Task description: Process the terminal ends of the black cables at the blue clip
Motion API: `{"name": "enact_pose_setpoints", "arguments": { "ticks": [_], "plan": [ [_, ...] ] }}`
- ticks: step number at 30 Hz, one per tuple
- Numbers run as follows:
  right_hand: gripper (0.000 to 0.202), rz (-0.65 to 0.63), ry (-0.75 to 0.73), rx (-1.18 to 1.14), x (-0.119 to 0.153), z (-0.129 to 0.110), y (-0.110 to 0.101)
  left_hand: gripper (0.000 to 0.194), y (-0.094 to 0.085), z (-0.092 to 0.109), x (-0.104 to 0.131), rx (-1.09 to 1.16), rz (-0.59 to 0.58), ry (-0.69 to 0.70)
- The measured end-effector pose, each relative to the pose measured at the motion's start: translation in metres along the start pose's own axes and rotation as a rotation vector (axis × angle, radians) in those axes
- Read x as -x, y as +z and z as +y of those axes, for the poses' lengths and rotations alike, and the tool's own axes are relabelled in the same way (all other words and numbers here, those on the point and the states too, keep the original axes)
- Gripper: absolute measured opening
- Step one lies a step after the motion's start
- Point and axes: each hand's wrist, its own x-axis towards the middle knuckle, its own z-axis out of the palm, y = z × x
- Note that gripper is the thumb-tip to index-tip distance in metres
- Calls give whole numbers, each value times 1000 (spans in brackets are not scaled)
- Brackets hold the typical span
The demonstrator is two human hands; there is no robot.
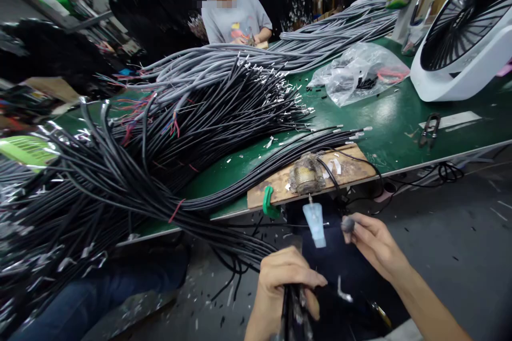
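My left hand (pixel 286 282) is closed around a bundle of black cables (pixel 250 245), whose lower ends hang below the fist. To the right, my right hand (pixel 374 245) has its thumb and fingers drawn together. A small grey cap-like piece (pixel 348 225) shows at its fingertips; whether it is worn or held, I cannot tell. Between the hands and just beyond them, a light blue tapered piece (pixel 315 225) hangs from a small motor-like device (pixel 307 175). That device sits on a wooden board (pixel 260 197) at the table edge. A white scrap (pixel 344 290) shows below my right hand.
A green clamp (pixel 270 202) grips the board's edge. Large heaps of black cables (pixel 224 106) and grey cables (pixel 328 37) cover the green table (pixel 452 133). Snips (pixel 430 130), a clear plastic bag (pixel 352 74) and a white fan (pixel 452 80) stand right. Another person (pixel 236 16) works across the table.
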Motion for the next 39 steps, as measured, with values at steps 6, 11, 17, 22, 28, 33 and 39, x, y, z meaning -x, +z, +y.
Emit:
{"name": "enact_pose_setpoints", "arguments": {
  "ticks": [6,11,17,22,28,33,39],
  "plan": [
    [12,-54,-344,542,26,-14,25,22,2,5,5,20,104,-163],
    [9,-133,-598,707,29,-22,55,5,7,14,18,-152,100,-173],
    [8,-132,-548,715,27,-21,59,8,12,11,25,-202,168,-172],
    [13,-72,-492,757,25,-13,61,5,11,18,18,-343,49,-203],
    [34,-24,-325,744,11,-11,57,10,20,19,16,-369,-36,-229],
    [30,-108,-171,580,8,-24,39,9,30,15,14,-404,163,-187],
    [22,63,-356,563,15,-7,50,8,33,13,13,-485,145,-187]
  ]
}}
